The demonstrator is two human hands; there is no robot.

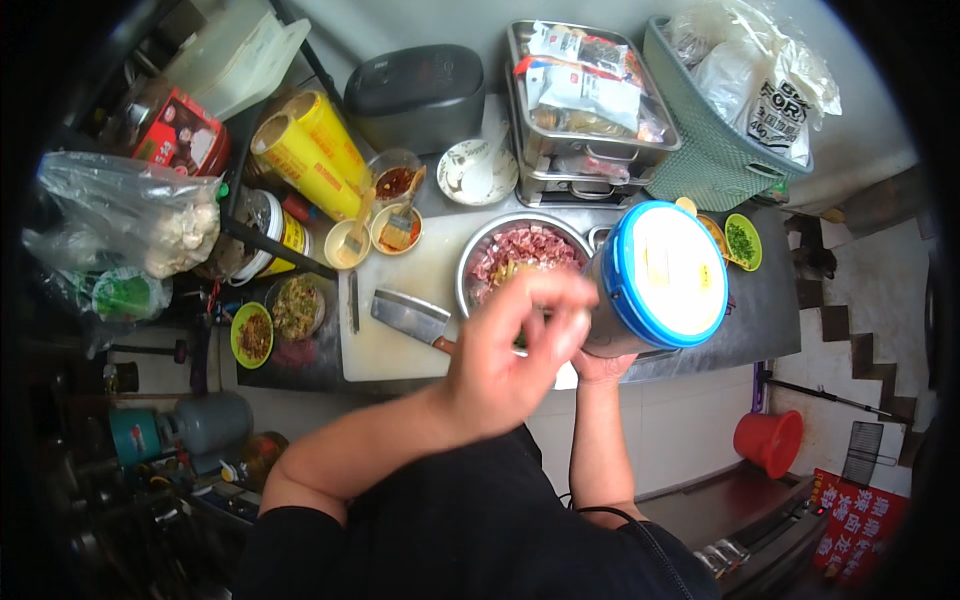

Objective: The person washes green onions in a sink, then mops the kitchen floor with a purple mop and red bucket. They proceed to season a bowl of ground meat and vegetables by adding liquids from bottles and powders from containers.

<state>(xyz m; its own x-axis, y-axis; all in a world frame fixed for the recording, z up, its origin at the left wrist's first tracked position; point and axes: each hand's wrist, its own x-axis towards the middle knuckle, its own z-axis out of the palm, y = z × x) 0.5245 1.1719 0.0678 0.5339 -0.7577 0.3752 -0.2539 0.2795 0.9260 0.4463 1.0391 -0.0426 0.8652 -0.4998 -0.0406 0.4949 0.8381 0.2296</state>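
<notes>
My left hand (517, 349) is raised in front of a steel bowl (462, 262) of cut raw meat (529, 251). Its fingers are curled and blurred; whether something small is between them cannot be told. My right hand (604, 367) supports a round plastic tub (609, 322) with a blue-rimmed white lid (671, 274) from below, right of the bowl. The tub is tilted, its lid facing up towards me. Left of the bowl, a cleaver (411, 313) lies on a white cutting board (397, 360), its wooden handle partly hidden behind my left hand.
Two small bowls with brushes (348, 244) (397, 227) stand at the board's back left. Behind are a patterned bowl (450, 169), a black appliance (416, 97), stacked steel trays (525, 161) and a green basket (697, 169). A green bowl of chopped greens (742, 241) sits right; plastic-wrap rolls (315, 157) lean left.
</notes>
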